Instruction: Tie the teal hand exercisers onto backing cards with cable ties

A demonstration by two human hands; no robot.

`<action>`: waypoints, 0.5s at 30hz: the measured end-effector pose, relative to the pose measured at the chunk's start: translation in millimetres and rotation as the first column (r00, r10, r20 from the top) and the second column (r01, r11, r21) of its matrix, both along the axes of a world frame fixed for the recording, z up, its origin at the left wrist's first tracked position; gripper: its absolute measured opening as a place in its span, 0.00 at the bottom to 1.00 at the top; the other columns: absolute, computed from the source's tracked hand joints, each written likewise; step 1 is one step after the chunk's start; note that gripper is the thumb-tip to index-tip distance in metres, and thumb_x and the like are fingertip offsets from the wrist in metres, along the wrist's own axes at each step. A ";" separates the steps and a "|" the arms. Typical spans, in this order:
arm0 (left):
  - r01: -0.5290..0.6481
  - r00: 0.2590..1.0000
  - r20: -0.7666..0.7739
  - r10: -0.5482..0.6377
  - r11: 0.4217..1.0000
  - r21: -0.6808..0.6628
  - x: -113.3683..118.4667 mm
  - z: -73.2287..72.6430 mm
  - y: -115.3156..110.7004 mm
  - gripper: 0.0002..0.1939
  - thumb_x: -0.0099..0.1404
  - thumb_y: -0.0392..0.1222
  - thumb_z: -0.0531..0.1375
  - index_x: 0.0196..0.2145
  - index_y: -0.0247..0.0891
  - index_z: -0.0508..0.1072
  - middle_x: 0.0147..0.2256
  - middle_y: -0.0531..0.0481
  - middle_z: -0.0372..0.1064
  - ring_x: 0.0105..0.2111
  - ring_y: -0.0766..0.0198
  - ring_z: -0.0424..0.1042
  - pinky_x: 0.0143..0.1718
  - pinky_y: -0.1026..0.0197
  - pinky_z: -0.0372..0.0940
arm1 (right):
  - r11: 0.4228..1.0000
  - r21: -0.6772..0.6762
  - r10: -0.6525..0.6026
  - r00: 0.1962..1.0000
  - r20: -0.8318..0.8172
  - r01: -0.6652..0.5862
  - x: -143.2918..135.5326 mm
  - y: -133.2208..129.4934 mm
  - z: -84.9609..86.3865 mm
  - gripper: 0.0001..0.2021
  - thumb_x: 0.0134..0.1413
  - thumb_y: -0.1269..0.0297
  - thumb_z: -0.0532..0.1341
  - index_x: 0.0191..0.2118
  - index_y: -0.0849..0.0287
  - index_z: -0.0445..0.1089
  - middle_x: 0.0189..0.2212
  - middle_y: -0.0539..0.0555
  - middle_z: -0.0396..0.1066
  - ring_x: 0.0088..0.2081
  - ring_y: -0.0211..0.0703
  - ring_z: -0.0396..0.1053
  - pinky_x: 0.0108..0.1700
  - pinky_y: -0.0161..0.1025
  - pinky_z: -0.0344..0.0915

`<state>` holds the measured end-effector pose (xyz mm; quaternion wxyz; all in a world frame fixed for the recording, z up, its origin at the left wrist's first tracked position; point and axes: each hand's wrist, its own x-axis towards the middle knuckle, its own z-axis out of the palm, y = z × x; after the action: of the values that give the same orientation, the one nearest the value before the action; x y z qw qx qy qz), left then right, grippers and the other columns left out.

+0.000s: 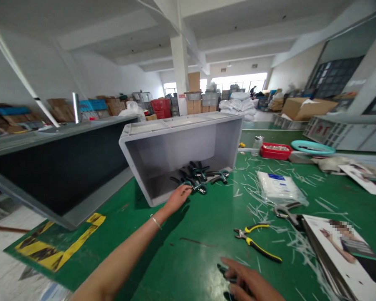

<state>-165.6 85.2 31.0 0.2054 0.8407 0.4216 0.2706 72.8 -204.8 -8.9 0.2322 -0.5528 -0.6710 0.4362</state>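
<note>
My left hand reaches to the open side of a grey plastic crate tipped on its side. Its fingers are closed on one of several dark teal and black hand grip exercisers, which lie piled on the crate's lower wall and spill over its edge. At the bottom of the view, my right hand is curled around another dark hand grip exerciser, mostly hidden by the fingers and slightly blurred. Diagonal pliers with yellow and black handles lie open on the green table beyond my right hand.
Another tipped crate stands at left. Cut plastic strips litter the right side around a clear bag of white packets, a loose grip exerciser and a stack of printed cards. Farther back are a red bin and a turquoise tray.
</note>
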 end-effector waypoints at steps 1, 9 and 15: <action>-0.046 0.999 -0.002 0.046 0.998 0.040 9.2 -1.7 22.2 0.18 0.70 0.46 0.50 0.49 0.37 0.74 0.51 0.44 0.72 0.52 0.59 0.69 0.57 0.56 0.61 | 0.999 0.030 -0.035 0.999 0.003 0.035 10.7 20.5 3.5 0.28 0.62 0.53 0.56 0.65 0.53 0.58 0.50 0.59 0.72 0.39 0.44 0.73 0.45 0.42 0.70; -0.205 0.976 -0.044 0.213 0.967 0.150 85.6 -24.1 136.4 0.27 0.69 0.55 0.51 0.57 0.36 0.69 0.63 0.36 0.59 0.64 0.47 0.56 0.62 0.44 0.53 | 0.881 0.440 -0.337 0.886 0.319 0.176 61.6 278.4 19.7 0.26 0.60 0.59 0.56 0.63 0.58 0.61 0.62 0.64 0.60 0.60 0.57 0.59 0.60 0.54 0.55; -0.235 0.923 -0.288 0.257 0.966 0.108 118.3 -49.7 177.4 0.27 0.64 0.60 0.54 0.55 0.44 0.72 0.63 0.40 0.60 0.60 0.37 0.59 0.54 0.38 0.59 | 0.852 0.417 -0.514 0.658 0.551 0.316 48.1 373.3 1.0 0.30 0.63 0.47 0.53 0.65 0.57 0.57 0.68 0.67 0.48 0.66 0.73 0.42 0.60 0.68 0.42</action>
<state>-47.2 262.6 -18.7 0.0735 0.8192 0.5400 0.1787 120.9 168.5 -7.9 0.1585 -0.7682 -0.6181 0.0520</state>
